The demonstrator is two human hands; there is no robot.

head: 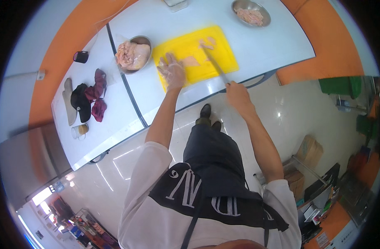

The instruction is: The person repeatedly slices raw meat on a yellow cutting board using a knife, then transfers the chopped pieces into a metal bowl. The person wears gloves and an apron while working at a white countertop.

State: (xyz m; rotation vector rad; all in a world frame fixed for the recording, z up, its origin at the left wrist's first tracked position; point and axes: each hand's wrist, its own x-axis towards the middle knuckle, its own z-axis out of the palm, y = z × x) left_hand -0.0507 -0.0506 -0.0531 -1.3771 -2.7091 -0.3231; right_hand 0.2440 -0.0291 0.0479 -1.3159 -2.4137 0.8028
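My left hand [172, 74], in a clear plastic glove, rests on a yellow cutting board [177, 43] with its fingers apart. Beside its thumb lies a flat piece of raw meat [191, 61]; whether they touch is hard to tell. My right hand [239, 96], which looks bare, grips a knife [216, 65] at the board's near edge. The blade reaches over the board, its tip by several small cut pieces of meat [208, 43]. Left of the board, a metal bowl [148, 42] holds raw, skin-on poultry [132, 56] in a plastic bag.
Another metal bowl [266, 15] of cut meat stands at the back right of the white table [261, 46]. A clear container [176, 4] sits at the far edge. On the left table are a black cap [81, 101], maroon cloth [98, 85], a glass mug [80, 132] and a dark cup [81, 57].
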